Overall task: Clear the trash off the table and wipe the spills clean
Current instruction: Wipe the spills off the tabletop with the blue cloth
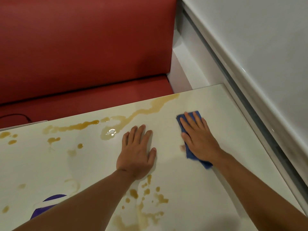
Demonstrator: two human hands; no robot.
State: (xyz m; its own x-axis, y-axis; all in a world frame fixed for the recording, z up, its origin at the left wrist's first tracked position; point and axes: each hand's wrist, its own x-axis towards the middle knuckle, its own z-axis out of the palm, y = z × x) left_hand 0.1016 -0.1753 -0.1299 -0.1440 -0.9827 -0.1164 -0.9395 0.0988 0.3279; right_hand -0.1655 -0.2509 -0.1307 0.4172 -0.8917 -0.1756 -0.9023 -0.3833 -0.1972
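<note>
A folded blue cloth (191,130) is pressed flat against the white table (233,147) under the right hand (200,139), towards the far right part of the tabletop, near the wall-side edge. The fingers of that hand are laid out straight over the cloth; nothing is gripped or pinched, the cloth being held only by downward pressure of the palm. The left hand (136,150) is spread flat on the bare tabletop just beside it, fingers extended, nothing held, and it is judged to serve as a brace.

The cloth is judged to be light, soft and limp, so it is best worked with a flat palm over its middle, lest it bunch or slide out. Amber spills (150,107) are seen in a long streak along the far edge, in a glossy puddle (110,133) near the left fingertips, and in drops beneath the left forearm. The liquid looks thin and wet, so the glazed surface is probably slippery. A purple object (50,205) is partly hidden under the left arm and cannot be identified
</note>
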